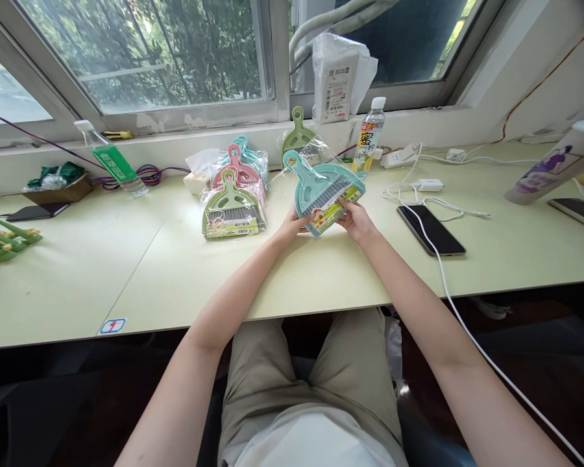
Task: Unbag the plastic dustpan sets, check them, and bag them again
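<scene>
Both my hands grip a light-blue dustpan and brush set (328, 185) in clear plastic wrap, tilted above the table with its handle up and to the left. My left hand (296, 224) closes on its lower left side. My right hand (355, 219) has its thumb on the printed label at the lower right edge. Left of it, wrapped sets lean in a row: a green dustpan set (232, 214) in front, a pink dustpan set (236, 170) behind, then blue ones. Another green dustpan set (299, 137) stands behind the held one, partly hidden.
A drink bottle (368, 139) and a wrapped tissue pack (338, 81) stand by the window. To the right lie a black phone (431, 230), a white cable (442, 272) and a tumbler (555, 162). A green-labelled bottle (113, 162) leans at the left.
</scene>
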The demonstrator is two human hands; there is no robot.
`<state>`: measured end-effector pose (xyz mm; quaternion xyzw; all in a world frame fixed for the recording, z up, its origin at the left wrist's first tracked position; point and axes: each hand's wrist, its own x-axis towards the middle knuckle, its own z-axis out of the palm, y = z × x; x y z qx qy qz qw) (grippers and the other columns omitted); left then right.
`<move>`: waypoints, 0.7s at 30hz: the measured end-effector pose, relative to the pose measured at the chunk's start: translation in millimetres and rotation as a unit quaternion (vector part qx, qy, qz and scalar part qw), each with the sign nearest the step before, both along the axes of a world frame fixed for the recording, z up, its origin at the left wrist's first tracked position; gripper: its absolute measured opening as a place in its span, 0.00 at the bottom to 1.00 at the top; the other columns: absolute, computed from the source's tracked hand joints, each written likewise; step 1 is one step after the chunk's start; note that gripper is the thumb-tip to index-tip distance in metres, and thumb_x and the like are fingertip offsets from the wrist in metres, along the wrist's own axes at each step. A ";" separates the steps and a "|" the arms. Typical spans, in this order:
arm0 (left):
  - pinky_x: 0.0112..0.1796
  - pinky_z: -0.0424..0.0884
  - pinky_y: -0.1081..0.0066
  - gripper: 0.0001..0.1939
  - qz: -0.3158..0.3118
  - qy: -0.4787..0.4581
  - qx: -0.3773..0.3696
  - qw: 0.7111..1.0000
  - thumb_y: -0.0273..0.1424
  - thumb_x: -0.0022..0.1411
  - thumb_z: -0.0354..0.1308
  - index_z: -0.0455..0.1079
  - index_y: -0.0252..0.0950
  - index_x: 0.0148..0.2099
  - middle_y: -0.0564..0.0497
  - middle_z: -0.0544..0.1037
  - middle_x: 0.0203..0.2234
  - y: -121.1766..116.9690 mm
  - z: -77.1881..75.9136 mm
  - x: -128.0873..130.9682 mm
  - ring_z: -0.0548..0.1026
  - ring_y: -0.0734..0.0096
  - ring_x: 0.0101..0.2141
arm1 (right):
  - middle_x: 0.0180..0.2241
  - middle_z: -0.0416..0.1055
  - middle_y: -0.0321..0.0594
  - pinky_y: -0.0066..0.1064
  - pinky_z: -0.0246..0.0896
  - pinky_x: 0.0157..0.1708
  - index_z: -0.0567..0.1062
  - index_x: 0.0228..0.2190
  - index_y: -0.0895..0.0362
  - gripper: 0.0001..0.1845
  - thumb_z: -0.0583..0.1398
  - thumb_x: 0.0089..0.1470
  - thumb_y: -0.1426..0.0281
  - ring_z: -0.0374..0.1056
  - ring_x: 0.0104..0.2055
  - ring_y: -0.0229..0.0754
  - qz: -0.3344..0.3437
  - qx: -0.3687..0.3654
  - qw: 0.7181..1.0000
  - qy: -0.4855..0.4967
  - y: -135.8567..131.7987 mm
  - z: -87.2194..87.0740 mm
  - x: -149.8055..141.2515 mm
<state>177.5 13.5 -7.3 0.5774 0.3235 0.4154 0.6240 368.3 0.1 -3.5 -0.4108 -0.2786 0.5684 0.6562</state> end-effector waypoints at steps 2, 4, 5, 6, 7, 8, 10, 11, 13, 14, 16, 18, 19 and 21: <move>0.47 0.73 0.54 0.32 0.002 0.001 0.002 1.000 0.38 0.51 0.68 0.61 0.38 0.56 0.44 0.76 0.51 0.7 -0.6 0.0 0.76 0.54 0.48 | 0.34 0.77 0.36 0.36 0.76 0.38 0.73 0.35 0.56 0.06 0.63 0.54 0.69 0.73 0.30 0.39 0.001 -0.010 1.000 0.003 1.3 0.0 1.0; 0.47 0.73 0.53 0.32 0.001 0.004 0.005 1.000 0.37 0.52 0.67 0.60 0.38 0.56 0.44 0.76 0.51 1.2 -1.1 0.0 0.76 0.54 0.48 | 0.34 0.76 0.37 0.36 0.75 0.39 0.73 0.35 0.55 0.08 0.61 0.57 0.64 0.74 0.32 0.40 -0.004 -0.021 1.000 0.007 2.6 0.0 1.9; 0.47 0.73 0.53 0.33 0.000 0.007 0.007 1.000 0.37 0.52 0.67 0.60 0.38 0.57 0.44 0.76 0.51 1.3 -1.3 -0.1 0.76 0.54 0.48 | 0.34 0.76 0.37 0.37 0.75 0.39 0.73 0.35 0.55 0.10 0.60 0.58 0.61 0.74 0.33 0.41 -0.007 -0.026 1.000 0.006 3.2 -0.1 2.4; 0.47 0.73 0.53 0.33 -0.002 0.012 0.010 1.000 0.38 0.52 0.66 0.59 0.38 0.58 0.44 0.76 0.51 1.4 -1.3 -0.2 0.76 0.54 0.48 | 0.34 0.76 0.37 0.37 0.75 0.39 0.72 0.36 0.54 0.12 0.60 0.58 0.58 0.74 0.34 0.42 -0.009 -0.030 1.000 0.004 3.9 -0.3 2.8; 0.47 0.73 0.53 0.34 -0.003 0.016 0.014 1.000 0.38 0.52 0.66 0.58 0.39 0.58 0.44 0.75 0.52 1.2 -1.3 -0.3 0.76 0.55 0.48 | 0.34 0.76 0.37 0.38 0.75 0.39 0.72 0.36 0.53 0.13 0.60 0.58 0.57 0.74 0.35 0.42 -0.012 -0.033 0.999 0.002 4.4 -0.6 3.2; 0.47 0.73 0.53 0.34 -0.004 0.022 0.018 1.000 0.39 0.53 0.66 0.58 0.40 0.59 0.44 0.75 0.52 0.9 -1.0 -0.4 0.76 0.55 0.48 | 0.34 0.76 0.38 0.38 0.74 0.39 0.72 0.37 0.53 0.14 0.60 0.57 0.55 0.74 0.36 0.43 -0.014 -0.036 0.999 -0.001 4.9 -1.1 3.5; 0.47 0.73 0.54 0.36 -0.007 0.034 0.027 0.999 0.40 0.53 0.66 0.57 0.40 0.60 0.44 0.75 0.52 0.0 -0.2 -0.6 0.76 0.55 0.48 | 0.34 0.76 0.38 0.38 0.74 0.40 0.71 0.37 0.53 0.15 0.61 0.56 0.55 0.74 0.37 0.44 -0.021 -0.042 0.999 -0.001 5.6 -2.2 4.0; 0.47 0.74 0.54 0.36 -0.007 0.038 0.031 0.999 0.40 0.52 0.66 0.57 0.40 0.61 0.44 0.75 0.53 -0.5 0.2 -0.6 0.76 0.55 0.49 | 0.34 0.75 0.38 0.38 0.74 0.40 0.71 0.37 0.53 0.15 0.61 0.56 0.54 0.74 0.38 0.44 -0.023 -0.044 0.999 0.000 5.8 -2.8 4.2; 0.46 0.74 0.55 0.38 -0.008 0.043 0.037 0.998 0.40 0.52 0.67 0.57 0.41 0.61 0.44 0.74 0.53 -1.4 1.0 -0.6 0.75 0.55 0.49 | 0.33 0.75 0.38 0.38 0.74 0.40 0.71 0.37 0.53 0.16 0.61 0.56 0.54 0.74 0.38 0.44 -0.026 -0.045 0.999 -0.001 5.9 -3.8 4.6; 0.46 0.74 0.55 0.38 -0.008 0.044 0.040 0.998 0.40 0.51 0.67 0.57 0.41 0.61 0.45 0.74 0.53 -1.6 1.2 -0.5 0.75 0.55 0.49 | 0.33 0.75 0.38 0.38 0.74 0.40 0.71 0.37 0.53 0.16 0.61 0.55 0.53 0.74 0.38 0.44 -0.025 -0.044 0.999 -0.003 5.7 -4.3 4.8; 0.45 0.75 0.56 0.38 -0.006 0.046 0.044 0.998 0.39 0.50 0.67 0.57 0.42 0.61 0.45 0.74 0.53 -1.4 1.1 -0.6 0.75 0.55 0.49 | 0.33 0.75 0.38 0.37 0.74 0.40 0.71 0.37 0.52 0.17 0.61 0.55 0.53 0.73 0.37 0.44 -0.019 -0.044 0.999 -0.010 5.4 -4.9 5.2; 0.44 0.76 0.57 0.39 -0.006 0.046 0.047 0.998 0.39 0.50 0.67 0.57 0.42 0.62 0.45 0.74 0.54 -0.6 0.6 -0.9 0.75 0.54 0.49 | 0.32 0.74 0.38 0.37 0.74 0.39 0.71 0.37 0.52 0.17 0.62 0.54 0.53 0.73 0.36 0.44 -0.016 -0.051 0.998 -0.018 5.4 -5.5 5.7; 0.43 0.76 0.57 0.40 -0.006 0.046 0.049 0.998 0.39 0.50 0.67 0.56 0.43 0.63 0.45 0.73 0.54 -0.2 0.4 -1.2 0.75 0.54 0.49 | 0.32 0.74 0.38 0.37 0.74 0.39 0.71 0.36 0.52 0.17 0.62 0.54 0.52 0.73 0.36 0.44 -0.015 -0.054 0.998 -0.022 5.7 -6.0 6.0; 0.43 0.76 0.58 0.42 -0.007 0.045 0.050 0.998 0.39 0.50 0.68 0.55 0.44 0.64 0.46 0.73 0.55 0.4 0.1 -1.7 0.75 0.53 0.50 | 0.32 0.74 0.38 0.37 0.73 0.39 0.71 0.35 0.52 0.19 0.63 0.52 0.51 0.73 0.36 0.44 -0.014 -0.056 0.998 -0.033 6.7 -7.1 6.8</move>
